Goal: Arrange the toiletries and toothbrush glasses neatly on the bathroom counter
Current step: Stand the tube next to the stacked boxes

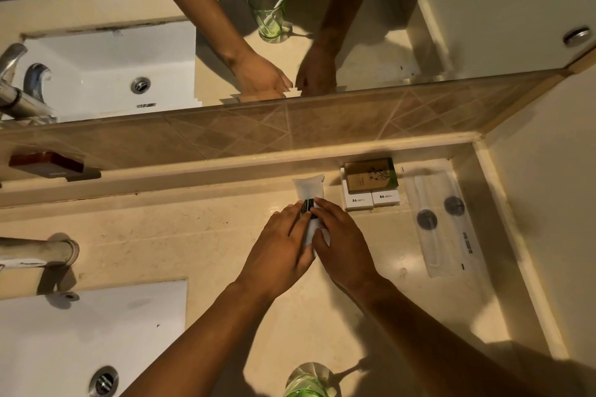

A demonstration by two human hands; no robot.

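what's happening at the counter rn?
A person has both hands, left hand and right hand, on a small white sachet, setting it near the backsplash. To its right sit a brown box on two white boxes and a clear packet. A green glass stands at the near edge.

Between the fingers [292, 222], a white plastic sachet [308, 188] looks matt (black label printed on). Beyond the fingertips, the counter [180, 235] is polished beige stone; boxes [371, 193] are matt card.

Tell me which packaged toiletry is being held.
The white sachet, pinched between left hand and right hand; the boxes and long sleeve lie untouched.
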